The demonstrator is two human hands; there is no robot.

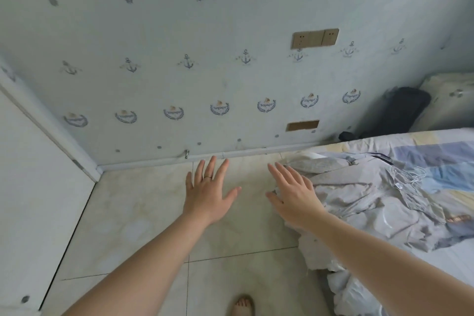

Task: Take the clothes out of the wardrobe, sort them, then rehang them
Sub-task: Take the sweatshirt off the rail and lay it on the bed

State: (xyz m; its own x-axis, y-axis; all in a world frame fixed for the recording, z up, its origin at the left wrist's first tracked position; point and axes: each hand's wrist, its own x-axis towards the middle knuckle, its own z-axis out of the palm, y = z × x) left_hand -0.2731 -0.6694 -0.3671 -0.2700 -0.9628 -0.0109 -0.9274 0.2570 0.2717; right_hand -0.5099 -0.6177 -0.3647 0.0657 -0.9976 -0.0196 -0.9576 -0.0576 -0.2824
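While left hand, right hand spread empty, clothes cover bed beside tiled floor.

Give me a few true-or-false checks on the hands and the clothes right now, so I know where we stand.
1. Both the left hand and the right hand have straight, spread fingers. True.
2. The grey clothes hang neatly on a rail. False: they lie in a crumpled heap on the bed, on the person's right.
3. The left hand wears a ring. True.
4. The person is wearing shoes. False: the one foot in view, at the bottom edge, is bare.
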